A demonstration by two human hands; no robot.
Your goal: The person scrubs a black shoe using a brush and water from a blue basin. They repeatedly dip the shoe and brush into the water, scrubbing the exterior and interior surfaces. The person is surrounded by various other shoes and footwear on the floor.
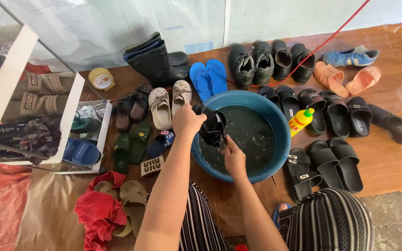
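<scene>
Two hands work over a blue basin (282, 139) set on the brown floor sheet. The left hand (186, 122) is clamped on the upper end of a black shoe (211, 126), holding it tilted over the water, and the right hand (233, 155) is closed at the shoe's lower edge, just above the surface; whether it pinches the shoe itself or a small brush or cloth I cannot tell. To do this well, I would keep the shoe low over the basin so drips fall back in, grip it firmly at the top, and turn it so each side gets wetted and rubbed.

The basin holds dark, murky water, roughly half full, with a few bubbles. A yellow bottle (300, 121) with a green cap leans on its right rim. Round about lie rows of black slides (336, 114), blue flip-flops (209, 78), beige clogs (169, 101) and rubber boots (152, 58). At the left, a white shelf (5, 81) holds more footwear, and an open box (102, 135) beside it holds slippers and cloth.
</scene>
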